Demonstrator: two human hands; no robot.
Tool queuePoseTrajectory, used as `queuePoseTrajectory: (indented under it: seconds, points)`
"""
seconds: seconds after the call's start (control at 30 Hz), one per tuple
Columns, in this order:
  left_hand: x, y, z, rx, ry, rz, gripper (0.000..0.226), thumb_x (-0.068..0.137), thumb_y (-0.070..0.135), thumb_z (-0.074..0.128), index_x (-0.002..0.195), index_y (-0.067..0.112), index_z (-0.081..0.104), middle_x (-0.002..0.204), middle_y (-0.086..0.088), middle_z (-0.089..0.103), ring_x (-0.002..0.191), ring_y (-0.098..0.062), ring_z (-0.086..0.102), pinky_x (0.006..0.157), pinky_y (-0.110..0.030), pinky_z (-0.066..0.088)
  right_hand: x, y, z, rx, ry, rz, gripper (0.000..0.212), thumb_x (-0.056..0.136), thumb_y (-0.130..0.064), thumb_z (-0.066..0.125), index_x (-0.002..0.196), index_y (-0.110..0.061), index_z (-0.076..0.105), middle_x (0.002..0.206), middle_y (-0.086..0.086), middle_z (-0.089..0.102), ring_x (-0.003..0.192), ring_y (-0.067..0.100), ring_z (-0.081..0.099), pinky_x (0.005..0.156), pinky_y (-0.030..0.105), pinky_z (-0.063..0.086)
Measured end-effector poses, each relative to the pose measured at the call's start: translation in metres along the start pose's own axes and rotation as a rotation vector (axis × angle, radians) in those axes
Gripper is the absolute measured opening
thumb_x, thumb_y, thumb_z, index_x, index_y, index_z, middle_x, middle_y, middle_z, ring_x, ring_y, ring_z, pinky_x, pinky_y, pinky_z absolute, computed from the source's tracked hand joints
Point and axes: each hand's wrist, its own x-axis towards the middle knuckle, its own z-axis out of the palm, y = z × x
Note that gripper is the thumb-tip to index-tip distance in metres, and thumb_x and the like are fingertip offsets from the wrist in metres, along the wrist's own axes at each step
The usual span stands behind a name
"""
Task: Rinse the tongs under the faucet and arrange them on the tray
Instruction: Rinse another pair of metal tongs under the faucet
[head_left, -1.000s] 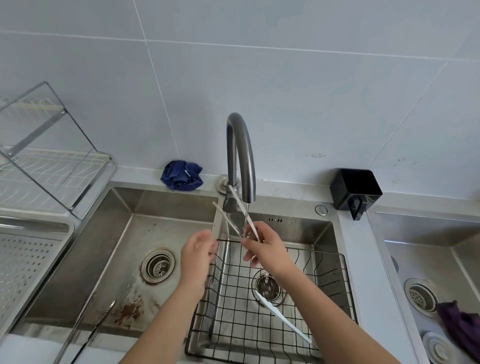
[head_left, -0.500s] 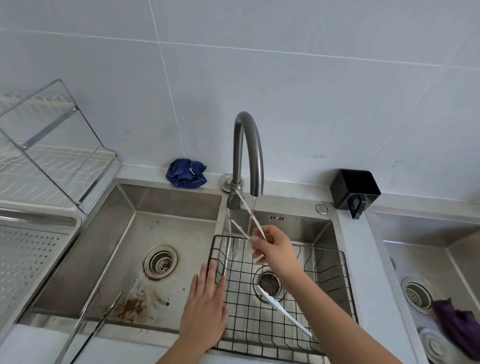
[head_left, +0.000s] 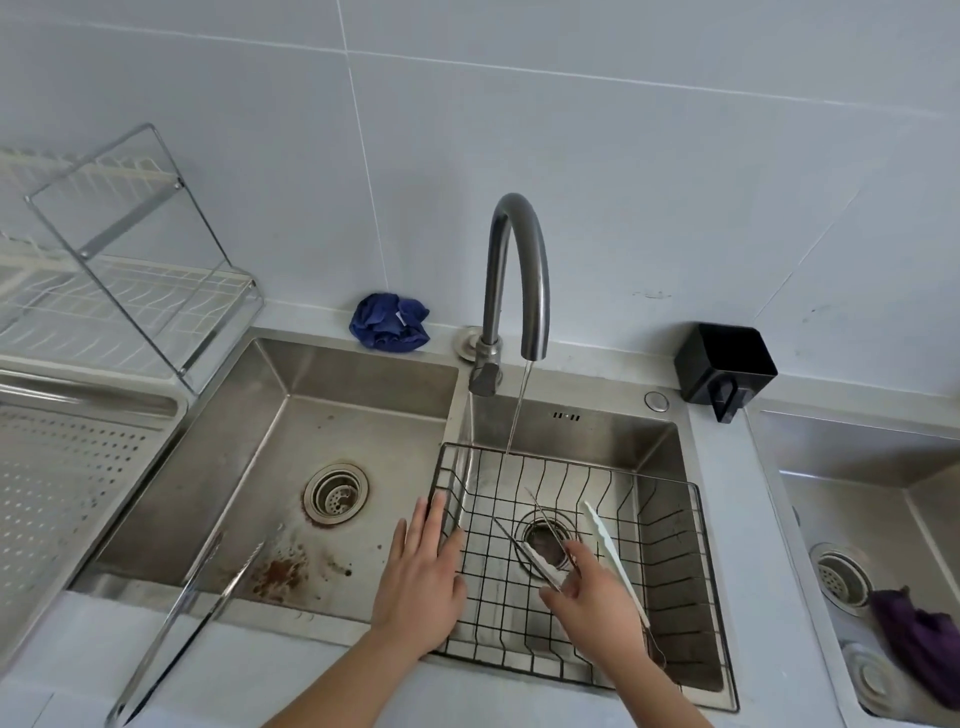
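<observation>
My right hand (head_left: 589, 597) holds thin metal tongs (head_left: 540, 538) low inside the black wire basket (head_left: 670, 551), their tips pointing up-left over the drain. A white-tipped pair of tongs (head_left: 610, 551) lies in the basket just right of that hand. My left hand (head_left: 421, 577) rests flat with straight fingers on the basket's left rim and the divider between the basins. The grey faucet (head_left: 514, 270) runs a thin stream of water (head_left: 517, 410) into the right basin. Long steel tongs (head_left: 192, 618) lean on the front edge of the left basin. The perforated steel tray (head_left: 57, 483) is at the far left.
A wire dish rack (head_left: 119, 270) stands behind the tray. A blue cloth (head_left: 387, 322) lies behind the left basin (head_left: 332, 405). A black holder (head_left: 724, 369) sits right of the faucet. A second sink at far right holds a purple cloth (head_left: 919, 644).
My right hand lowered the thin tongs from under the stream down into the wire basket. My left hand let go of them and came to rest flat on the basket's left rim.
</observation>
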Motion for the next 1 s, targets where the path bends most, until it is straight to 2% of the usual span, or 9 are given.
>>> queuePoseTrajectory:
  seconds: [0.07,0.13,0.23,0.3,0.4,0.5,0.63,0.77,1.0]
  points:
    - [-0.004,0.001,-0.008,-0.074,-0.003,-0.016,0.057,0.100,0.037,0.042,0.155,0.029,0.030,0.170,-0.004,-0.016,0.156,-0.025,-0.015,0.127,-0.045,-0.001,0.000,0.003,0.005,-0.171,0.022,-0.006,0.069,0.092,-0.050,0.066,0.153,-0.028,0.041,0.118,-0.008,0.064,0.117,0.015,0.057,0.094,0.032,0.049]
    - [-0.011,0.002,-0.022,-0.174,0.026,-0.035,0.053,0.100,0.037,0.043,0.152,0.032,0.034,0.170,-0.003,0.011,0.157,-0.022,0.003,0.128,-0.042,0.004,-0.003,0.006,0.008,-0.337,0.077,-0.047,0.066,0.091,-0.049,0.069,0.149,-0.024,0.049,0.137,-0.001,0.056,0.130,0.023,0.049,0.105,0.037,0.045]
    - [-0.032,-0.012,-0.043,-0.222,0.167,-0.091,0.045,0.095,0.028,0.055,0.140,0.026,0.052,0.149,-0.003,0.048,0.145,-0.025,0.036,0.122,-0.043,0.029,-0.008,0.012,0.025,-0.368,0.198,-0.233,0.051,0.067,-0.018,0.093,0.114,-0.009,0.075,0.118,0.016,0.068,0.108,0.044,0.062,0.087,0.055,0.054]
    - [-0.049,-0.031,-0.056,-0.226,0.281,-0.180,0.043,0.087,0.018,0.064,0.130,0.021,0.061,0.134,-0.005,0.058,0.127,-0.026,0.052,0.107,-0.043,0.046,-0.011,0.008,0.036,-0.393,0.262,-0.342,0.045,0.059,-0.009,0.095,0.101,-0.008,0.079,0.103,0.014,0.071,0.091,0.043,0.065,0.075,0.053,0.055]
    - [-0.072,-0.069,-0.071,-0.156,0.338,-0.339,0.042,0.078,0.011,0.071,0.119,0.017,0.068,0.113,-0.006,0.063,0.102,-0.027,0.060,0.087,-0.043,0.054,-0.007,-0.005,0.050,-0.359,0.224,-0.382,0.034,0.070,-0.013,0.093,0.101,-0.010,0.080,0.095,0.009,0.072,0.087,0.038,0.066,0.074,0.048,0.053]
    - [-0.093,-0.105,-0.075,-0.061,0.359,-0.511,0.044,0.068,0.010,0.082,0.111,0.009,0.070,0.101,-0.016,0.063,0.088,-0.036,0.060,0.071,-0.045,0.053,0.001,-0.015,0.061,-0.339,0.153,-0.374,0.029,0.089,-0.028,0.079,0.114,-0.013,0.076,0.106,0.006,0.074,0.103,0.034,0.064,0.089,0.045,0.051]
    - [-0.109,-0.133,-0.068,-0.033,0.254,-0.722,0.064,0.068,0.026,0.088,0.122,0.002,0.064,0.110,-0.025,0.060,0.101,-0.043,0.055,0.076,-0.052,0.050,0.007,-0.014,0.072,-0.361,0.073,-0.366,0.035,0.099,-0.041,0.060,0.128,-0.022,0.068,0.123,-0.002,0.067,0.119,0.024,0.056,0.102,0.035,0.043]
    - [-0.115,-0.148,-0.060,-0.039,0.146,-0.911,0.076,0.080,0.051,0.074,0.137,0.007,0.049,0.133,-0.021,0.052,0.119,-0.039,0.048,0.090,-0.052,0.046,0.009,-0.012,0.072,-0.388,0.038,-0.362,0.038,0.102,-0.046,0.052,0.132,-0.026,0.063,0.128,-0.006,0.064,0.122,0.020,0.053,0.103,0.031,0.042]
    - [-0.125,-0.157,-0.049,-0.082,0.144,-0.907,0.043,0.090,0.021,0.067,0.129,0.006,0.057,0.122,-0.022,0.053,0.110,-0.041,0.048,0.083,-0.052,0.047,0.009,-0.011,0.070,-0.293,-0.017,-0.304,0.038,0.102,-0.041,0.055,0.134,-0.023,0.062,0.131,-0.006,0.063,0.126,0.020,0.051,0.107,0.033,0.042]
